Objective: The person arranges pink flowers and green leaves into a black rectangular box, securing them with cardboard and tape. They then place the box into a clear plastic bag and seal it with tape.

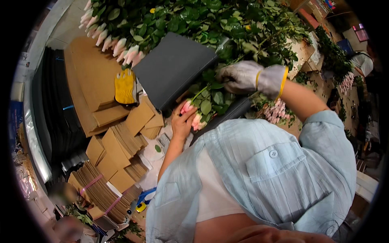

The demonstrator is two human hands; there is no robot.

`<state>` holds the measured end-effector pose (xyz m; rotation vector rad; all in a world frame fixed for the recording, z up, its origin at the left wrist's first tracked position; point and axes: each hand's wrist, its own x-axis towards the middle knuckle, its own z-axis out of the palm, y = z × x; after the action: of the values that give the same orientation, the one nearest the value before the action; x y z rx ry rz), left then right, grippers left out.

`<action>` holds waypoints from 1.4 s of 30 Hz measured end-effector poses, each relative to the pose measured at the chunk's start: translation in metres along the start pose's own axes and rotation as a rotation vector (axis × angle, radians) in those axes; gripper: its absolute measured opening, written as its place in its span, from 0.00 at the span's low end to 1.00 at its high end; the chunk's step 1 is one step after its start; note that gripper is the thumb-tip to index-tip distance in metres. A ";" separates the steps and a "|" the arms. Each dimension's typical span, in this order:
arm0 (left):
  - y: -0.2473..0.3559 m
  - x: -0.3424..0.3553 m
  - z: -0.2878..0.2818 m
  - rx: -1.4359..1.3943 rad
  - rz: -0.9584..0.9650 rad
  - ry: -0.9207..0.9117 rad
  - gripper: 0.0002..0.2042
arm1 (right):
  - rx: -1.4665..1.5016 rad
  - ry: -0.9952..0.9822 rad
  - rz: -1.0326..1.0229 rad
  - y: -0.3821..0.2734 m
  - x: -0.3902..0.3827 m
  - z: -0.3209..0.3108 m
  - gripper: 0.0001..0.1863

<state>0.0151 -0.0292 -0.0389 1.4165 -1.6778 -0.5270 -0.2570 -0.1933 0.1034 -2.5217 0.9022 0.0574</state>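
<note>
My bare left hand (pixel 182 122) is closed around pale pink rose heads (pixel 197 121), its fingers lying between the blooms. Green stems and leaves (pixel 206 106) run from these blooms up toward my right hand (pixel 242 77). That hand wears a whitish work glove with yellow trim, slightly blurred. Its fingers are curled at the rose stems, and its fingertips are partly hidden. Just beyond my hands lies a dark grey flat-topped board or box (pixel 174 67). A dark edge (pixel 231 113) runs below the leaves, close to my body.
A large heap of roses (pixel 182 20) fills the far side. A yellow glove (pixel 125 87) lies on cardboard (pixel 87 73) at the left, near stacked cardboard pieces (pixel 117 146) and dark sheets (pixel 60 109). More pink roses (pixel 277 111) are at the right; another person (pixel 362 62) is farther off.
</note>
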 end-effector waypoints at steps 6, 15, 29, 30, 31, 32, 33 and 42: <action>0.010 0.012 -0.007 -0.079 -0.116 -0.089 0.27 | -0.244 -0.059 0.184 -0.002 0.005 0.012 0.18; 0.019 0.021 -0.019 0.125 0.036 -0.076 0.27 | 0.098 -0.082 0.057 0.040 0.017 0.031 0.24; -0.011 -0.006 0.002 0.102 0.044 -0.132 0.30 | -0.592 0.652 0.236 0.164 0.327 -0.092 0.10; -0.018 -0.010 0.008 -0.280 -0.355 -0.294 0.28 | -0.624 0.775 0.343 0.195 0.345 -0.068 0.09; -0.022 -0.020 0.014 -0.582 -0.832 -0.275 0.27 | -0.540 0.636 0.380 0.180 0.353 -0.072 0.11; -0.005 -0.014 0.005 -0.582 -0.847 -0.238 0.26 | -0.455 0.488 0.397 0.152 0.352 -0.076 0.15; 0.012 -0.005 -0.006 -0.581 -0.852 -0.215 0.25 | -0.709 0.458 0.282 0.135 0.340 -0.078 0.16; 0.007 0.021 -0.019 0.083 -0.054 -0.235 0.27 | -0.689 0.652 0.034 0.145 0.326 -0.098 0.11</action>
<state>0.0261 -0.0429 -0.0160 1.5099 -1.8692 -0.6826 -0.1012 -0.5267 0.0702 -3.2361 1.3473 -0.5680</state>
